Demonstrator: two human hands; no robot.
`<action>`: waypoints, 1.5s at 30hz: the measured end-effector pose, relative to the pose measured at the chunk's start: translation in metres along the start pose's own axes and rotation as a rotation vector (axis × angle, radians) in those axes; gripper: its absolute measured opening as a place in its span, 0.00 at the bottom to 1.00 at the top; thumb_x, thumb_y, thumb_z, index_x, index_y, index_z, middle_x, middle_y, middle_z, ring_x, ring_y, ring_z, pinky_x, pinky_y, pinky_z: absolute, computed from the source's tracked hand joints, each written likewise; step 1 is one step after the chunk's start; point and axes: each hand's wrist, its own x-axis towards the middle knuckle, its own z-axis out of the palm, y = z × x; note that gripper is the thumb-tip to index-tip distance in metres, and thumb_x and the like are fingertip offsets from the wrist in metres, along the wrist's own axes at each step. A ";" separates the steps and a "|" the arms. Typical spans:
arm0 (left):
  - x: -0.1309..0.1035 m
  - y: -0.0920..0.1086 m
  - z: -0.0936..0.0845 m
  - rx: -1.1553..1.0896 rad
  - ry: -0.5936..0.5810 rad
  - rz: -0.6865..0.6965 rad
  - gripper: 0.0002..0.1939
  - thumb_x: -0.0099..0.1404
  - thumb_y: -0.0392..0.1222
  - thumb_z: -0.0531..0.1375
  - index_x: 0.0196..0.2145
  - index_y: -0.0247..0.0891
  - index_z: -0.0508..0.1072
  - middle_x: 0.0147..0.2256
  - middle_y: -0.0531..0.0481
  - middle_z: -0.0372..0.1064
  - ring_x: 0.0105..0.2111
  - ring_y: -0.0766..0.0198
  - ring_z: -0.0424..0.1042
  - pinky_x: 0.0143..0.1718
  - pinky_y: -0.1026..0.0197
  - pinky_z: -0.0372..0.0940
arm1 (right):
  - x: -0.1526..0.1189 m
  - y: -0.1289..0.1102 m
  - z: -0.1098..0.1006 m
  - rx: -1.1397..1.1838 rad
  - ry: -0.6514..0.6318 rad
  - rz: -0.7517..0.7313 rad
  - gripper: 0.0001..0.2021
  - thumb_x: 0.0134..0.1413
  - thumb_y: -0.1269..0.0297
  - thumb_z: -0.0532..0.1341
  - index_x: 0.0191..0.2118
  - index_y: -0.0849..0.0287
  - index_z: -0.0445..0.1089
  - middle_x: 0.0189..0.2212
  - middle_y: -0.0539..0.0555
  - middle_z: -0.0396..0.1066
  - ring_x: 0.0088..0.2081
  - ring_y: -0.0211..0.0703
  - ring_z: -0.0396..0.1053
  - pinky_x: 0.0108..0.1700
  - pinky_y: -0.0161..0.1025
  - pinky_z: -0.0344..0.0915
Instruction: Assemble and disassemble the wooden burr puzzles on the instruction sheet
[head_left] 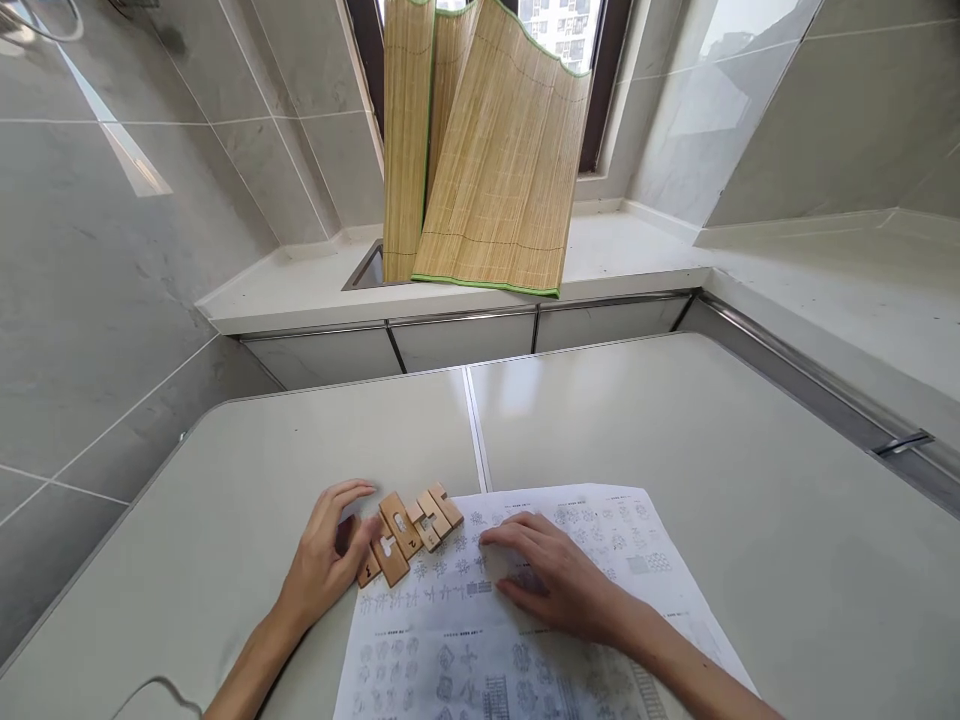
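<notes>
Several notched wooden burr-puzzle pieces [400, 525] lie side by side in a slanting row, some marked with dark numbers. They rest partly on the upper left corner of a printed instruction sheet [420, 655]. My left hand [324, 550] is at the row's left end, thumb against or just over the nearest pieces, fingers curved and apart. Over the sheet, to the right of the pieces, my right hand [559, 575] has its index finger stretched out and thumb apart, holding nothing. Its fingertips hover over or touch the small printed diagrams; I cannot tell which.
The pale table [750, 500] has a seam down its middle. Behind it runs a white counter [637, 245] with a sink edge [364, 270], and a bamboo mat [502, 160] hangs before the window. A thin cable [161, 682] lies at the lower left.
</notes>
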 end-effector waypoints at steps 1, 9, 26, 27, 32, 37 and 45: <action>0.000 0.003 0.003 -0.014 -0.037 -0.009 0.17 0.77 0.49 0.56 0.59 0.44 0.68 0.59 0.39 0.70 0.57 0.48 0.74 0.49 0.49 0.74 | 0.000 0.001 0.000 -0.002 0.002 -0.001 0.27 0.62 0.73 0.65 0.64 0.48 0.64 0.57 0.57 0.75 0.60 0.54 0.70 0.62 0.55 0.72; -0.010 0.013 0.014 0.062 -0.223 0.044 0.46 0.63 0.58 0.70 0.71 0.47 0.54 0.69 0.36 0.57 0.67 0.36 0.61 0.63 0.35 0.65 | -0.004 0.007 0.002 -0.017 -0.005 -0.007 0.28 0.63 0.72 0.64 0.66 0.48 0.62 0.57 0.57 0.74 0.61 0.54 0.68 0.61 0.56 0.72; -0.014 0.014 0.022 0.107 -0.165 0.011 0.36 0.68 0.58 0.66 0.67 0.48 0.59 0.61 0.39 0.68 0.61 0.39 0.65 0.59 0.37 0.66 | -0.009 0.005 0.002 -0.025 -0.017 0.034 0.28 0.65 0.72 0.64 0.66 0.45 0.62 0.57 0.56 0.73 0.60 0.53 0.68 0.60 0.57 0.73; -0.014 0.015 0.021 0.130 -0.152 -0.008 0.36 0.68 0.58 0.66 0.67 0.48 0.60 0.60 0.39 0.68 0.62 0.38 0.64 0.58 0.36 0.66 | -0.009 0.005 0.002 -0.024 -0.021 0.038 0.27 0.65 0.72 0.64 0.66 0.45 0.62 0.57 0.56 0.73 0.60 0.53 0.68 0.61 0.57 0.73; -0.017 0.018 0.019 0.193 -0.150 -0.050 0.36 0.67 0.61 0.66 0.67 0.49 0.63 0.58 0.40 0.70 0.57 0.41 0.68 0.53 0.40 0.71 | -0.009 0.005 0.003 -0.016 -0.027 0.056 0.27 0.66 0.71 0.63 0.66 0.45 0.62 0.58 0.56 0.72 0.60 0.53 0.68 0.61 0.57 0.73; -0.017 0.015 0.021 0.211 -0.113 0.003 0.34 0.70 0.60 0.64 0.67 0.47 0.61 0.58 0.40 0.72 0.57 0.42 0.69 0.54 0.41 0.70 | -0.010 0.006 0.003 -0.003 -0.031 0.057 0.27 0.66 0.72 0.63 0.66 0.44 0.62 0.58 0.56 0.72 0.60 0.54 0.69 0.60 0.58 0.74; -0.019 0.011 0.024 0.260 -0.037 -0.013 0.34 0.73 0.64 0.58 0.67 0.42 0.60 0.56 0.37 0.72 0.58 0.39 0.67 0.55 0.39 0.70 | -0.010 0.006 0.003 -0.017 -0.027 0.049 0.27 0.66 0.71 0.63 0.67 0.44 0.62 0.58 0.56 0.72 0.60 0.53 0.69 0.60 0.57 0.74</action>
